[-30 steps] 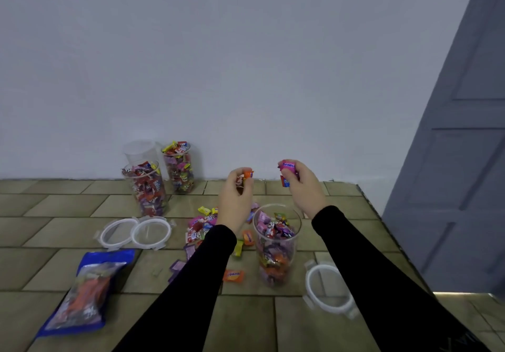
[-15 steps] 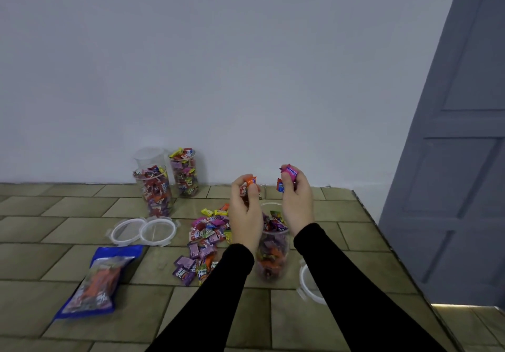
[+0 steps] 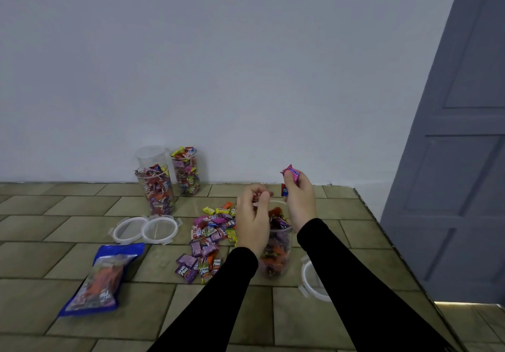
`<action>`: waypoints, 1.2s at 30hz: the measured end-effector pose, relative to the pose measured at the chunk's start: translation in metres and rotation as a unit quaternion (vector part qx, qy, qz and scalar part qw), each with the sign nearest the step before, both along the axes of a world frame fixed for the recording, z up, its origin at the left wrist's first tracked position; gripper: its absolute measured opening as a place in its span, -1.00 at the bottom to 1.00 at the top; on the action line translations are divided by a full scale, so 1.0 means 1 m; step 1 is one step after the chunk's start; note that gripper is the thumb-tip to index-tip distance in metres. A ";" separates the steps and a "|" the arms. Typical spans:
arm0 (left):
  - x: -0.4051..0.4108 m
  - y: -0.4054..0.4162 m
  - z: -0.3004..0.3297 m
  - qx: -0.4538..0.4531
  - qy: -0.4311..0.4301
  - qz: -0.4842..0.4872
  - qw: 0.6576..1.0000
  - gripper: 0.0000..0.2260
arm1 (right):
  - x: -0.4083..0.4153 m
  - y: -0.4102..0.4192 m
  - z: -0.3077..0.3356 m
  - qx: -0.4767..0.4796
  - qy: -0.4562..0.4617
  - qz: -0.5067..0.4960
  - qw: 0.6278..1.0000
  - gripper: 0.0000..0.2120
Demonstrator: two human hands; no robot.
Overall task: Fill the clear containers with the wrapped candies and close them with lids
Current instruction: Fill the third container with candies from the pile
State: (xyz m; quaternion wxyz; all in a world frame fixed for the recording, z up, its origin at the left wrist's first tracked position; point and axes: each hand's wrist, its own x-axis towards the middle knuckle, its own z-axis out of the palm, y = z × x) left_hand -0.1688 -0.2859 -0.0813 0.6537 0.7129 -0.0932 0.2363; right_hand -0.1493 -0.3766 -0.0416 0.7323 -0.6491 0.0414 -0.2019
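A clear container (image 3: 277,250), nearly full of wrapped candies, stands between my forearms. My left hand (image 3: 254,217) hovers over its left rim with fingers curled; a small candy seems pinched at the fingertips, blurred. My right hand (image 3: 299,197) is above the right rim and pinches a pink candy (image 3: 291,172), with a red-blue one below it. Loose candies (image 3: 210,237) lie in a pile left of the container. A white-rimmed lid (image 3: 311,278) lies to its right, partly hidden by my right sleeve.
At the wall stand two filled containers (image 3: 158,190) (image 3: 187,172) and an empty one (image 3: 150,155) behind them. Two lids (image 3: 146,228) lie side by side in front. A blue candy bag (image 3: 101,279) lies at the left. The tiled surface ends at the right edge (image 3: 382,231).
Both hands came down and closer to the container's mouth. The orange candy that showed at my left fingertips is no longer plainly visible. The camera shifted.
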 end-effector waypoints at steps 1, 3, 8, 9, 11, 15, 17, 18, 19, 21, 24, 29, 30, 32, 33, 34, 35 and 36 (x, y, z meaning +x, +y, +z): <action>0.000 0.001 0.000 0.015 -0.006 -0.007 1.000 -0.76 | 0.000 0.000 0.001 0.027 0.002 0.004 1.000 -0.81; 0.001 0.004 -0.001 0.038 -0.006 -0.026 0.999 -0.66 | 0.000 -0.001 0.003 0.096 0.000 0.016 0.995 -0.79; -0.006 0.009 0.004 -0.028 0.027 -0.084 0.996 -0.60 | -0.001 -0.001 0.005 0.149 -0.008 0.034 0.988 -0.77; -0.006 0.009 0.003 -0.039 0.042 -0.086 0.995 -0.63 | -0.002 -0.001 0.005 0.148 -0.009 0.037 0.988 -0.76; -0.006 0.007 0.001 -0.057 0.084 -0.102 0.990 -0.58 | -0.003 -0.001 0.005 0.140 -0.013 0.045 0.989 -0.76; -0.007 0.013 -0.005 -0.048 0.119 -0.157 0.979 -0.24 | -0.004 -0.001 0.005 0.118 -0.025 0.053 0.991 -0.73; -0.009 0.020 -0.004 0.026 0.097 -0.172 0.980 -0.06 | -0.005 -0.001 0.006 0.114 -0.028 0.062 0.991 -0.72; -0.011 0.023 -0.002 0.048 0.086 -0.179 0.979 0.02 | -0.006 -0.001 0.006 0.112 -0.025 0.067 0.991 -0.72; -0.010 0.027 -0.003 0.064 0.082 -0.188 0.977 0.07 | -0.007 0.000 0.007 0.109 -0.023 0.072 0.991 -0.73; -0.008 0.035 -0.007 0.097 0.088 -0.205 0.970 0.08 | -0.007 0.002 0.006 0.100 -0.016 0.075 0.992 -0.75; -0.009 0.041 -0.013 0.118 0.138 -0.227 0.957 -0.10 | -0.004 0.004 0.004 0.014 -0.001 0.075 0.997 -0.83; 0.000 0.043 -0.022 0.137 0.174 -0.230 0.948 -0.33 | -0.008 0.010 0.004 -0.102 -0.027 0.132 0.986 -0.82; 0.001 0.043 -0.023 0.137 0.179 -0.233 0.946 -0.32 | -0.007 0.011 0.004 -0.142 -0.036 0.128 0.981 -0.79; 0.003 0.043 -0.025 0.138 0.184 -0.239 0.943 -0.30 | -0.008 0.010 0.007 -0.184 -0.031 0.137 0.973 -0.76; 0.005 0.044 -0.027 0.140 0.184 -0.242 0.942 -0.31 | -0.011 0.010 0.008 -0.205 -0.030 0.148 0.967 -0.75; 0.005 0.045 -0.028 0.142 0.185 -0.243 0.942 -0.31 | -0.014 0.009 0.010 -0.234 -0.033 0.157 0.959 -0.74; 0.005 0.046 -0.029 0.144 0.187 -0.238 0.942 -0.30 | -0.018 0.008 0.012 -0.279 -0.041 0.158 0.946 -0.72; 0.005 0.048 -0.030 0.146 0.191 -0.233 0.942 -0.28 | -0.022 0.007 0.013 -0.325 -0.051 0.155 0.932 -0.68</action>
